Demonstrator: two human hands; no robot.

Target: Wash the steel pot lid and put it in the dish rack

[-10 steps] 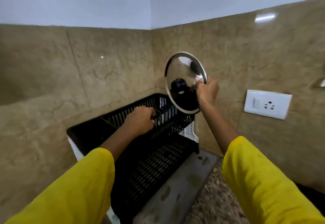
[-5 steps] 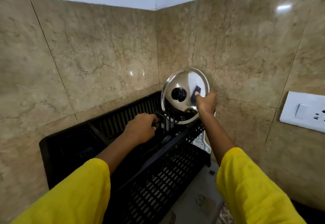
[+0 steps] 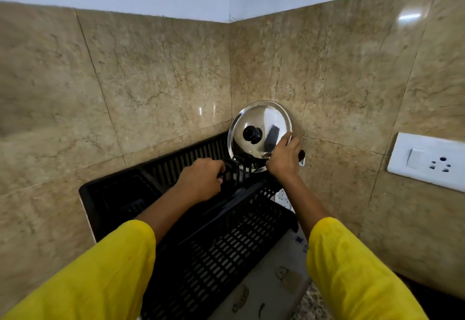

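The steel pot lid, round and shiny with a black knob, stands nearly upright at the far right end of the black plastic dish rack, its lower edge down among the rack's slots, close to the tiled wall corner. My right hand grips the lid's lower right rim. My left hand is closed around a black upright divider of the rack, just left of the lid. Yellow sleeves cover both forearms.
The rack sits in the corner between two beige tiled walls. A white socket and switch plate is on the right wall. A grey tray lies under the rack's front, and speckled countertop shows at the bottom.
My right hand has lowered the lid from above the rack down into its far end. My left hand has stayed on the rack's divider.
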